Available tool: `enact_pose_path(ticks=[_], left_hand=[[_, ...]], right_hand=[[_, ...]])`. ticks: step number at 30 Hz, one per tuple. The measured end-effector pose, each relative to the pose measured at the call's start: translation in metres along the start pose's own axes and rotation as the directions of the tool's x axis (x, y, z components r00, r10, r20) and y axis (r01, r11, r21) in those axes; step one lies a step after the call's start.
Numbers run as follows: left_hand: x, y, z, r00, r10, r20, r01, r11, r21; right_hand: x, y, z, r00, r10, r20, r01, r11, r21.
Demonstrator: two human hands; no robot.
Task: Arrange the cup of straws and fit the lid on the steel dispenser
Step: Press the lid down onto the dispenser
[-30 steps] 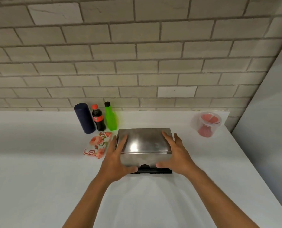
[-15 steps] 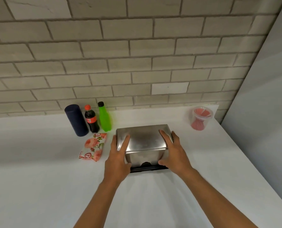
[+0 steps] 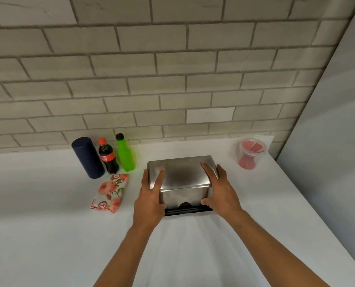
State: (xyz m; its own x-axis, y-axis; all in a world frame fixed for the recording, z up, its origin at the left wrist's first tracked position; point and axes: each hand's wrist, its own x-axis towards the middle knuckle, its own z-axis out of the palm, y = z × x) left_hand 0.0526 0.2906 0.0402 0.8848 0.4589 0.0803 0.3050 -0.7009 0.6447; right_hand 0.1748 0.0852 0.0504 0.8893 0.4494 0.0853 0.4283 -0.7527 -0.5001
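A steel dispenser (image 3: pixel 182 195) with a black base stands on the white counter, its curved steel lid (image 3: pixel 181 172) resting on top. My left hand (image 3: pixel 150 196) clasps the left side, fingers on the lid and thumb at the front. My right hand (image 3: pixel 221 190) clasps the right side the same way. A clear cup of red straws (image 3: pixel 250 154) stands apart at the back right, near the wall corner.
Behind and left of the dispenser stand a dark blue cylinder (image 3: pixel 87 157), a cola bottle (image 3: pixel 108 156) and a green bottle (image 3: pixel 125 153). A floral packet (image 3: pixel 110 192) lies left of my left hand. A brick wall backs the counter (image 3: pixel 48 235); a grey panel (image 3: pixel 338 141) bounds the right.
Both hands keep their hold on the dispenser and lid. The lid's front edge now sits a little lower over the body. The camera view has shifted slightly.
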Motion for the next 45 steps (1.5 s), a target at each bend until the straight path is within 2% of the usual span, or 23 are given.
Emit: enact_pose_path(ticks=[3, 9, 18, 30, 45], left_hand=[[0.013, 0.004, 0.005, 0.998, 0.052, -0.021, -0.050, 0.994, 0.096], [0.045, 0.010, 0.016, 0.993, 0.110, -0.042, -0.102, 0.981, 0.166], [0.088, 0.018, 0.028, 0.997, 0.075, -0.036, -0.070, 0.989, 0.132], [0.134, 0.010, 0.047, 0.973, 0.204, -0.110, -0.189, 0.973, 0.131], [0.145, 0.014, 0.048, 0.979, 0.176, -0.104, -0.165, 0.981, 0.104]], right_hand=[[0.014, 0.006, -0.004, 1.000, -0.004, 0.001, 0.004, 1.000, -0.019], [0.041, 0.015, -0.013, 1.000, 0.003, 0.015, -0.003, 1.000, -0.017], [0.078, 0.023, -0.020, 1.000, 0.013, 0.020, -0.013, 0.999, 0.043], [0.120, 0.036, -0.017, 0.999, -0.031, -0.012, 0.031, 0.998, 0.051], [0.136, 0.041, -0.012, 1.000, -0.021, -0.023, 0.021, 1.000, 0.013]])
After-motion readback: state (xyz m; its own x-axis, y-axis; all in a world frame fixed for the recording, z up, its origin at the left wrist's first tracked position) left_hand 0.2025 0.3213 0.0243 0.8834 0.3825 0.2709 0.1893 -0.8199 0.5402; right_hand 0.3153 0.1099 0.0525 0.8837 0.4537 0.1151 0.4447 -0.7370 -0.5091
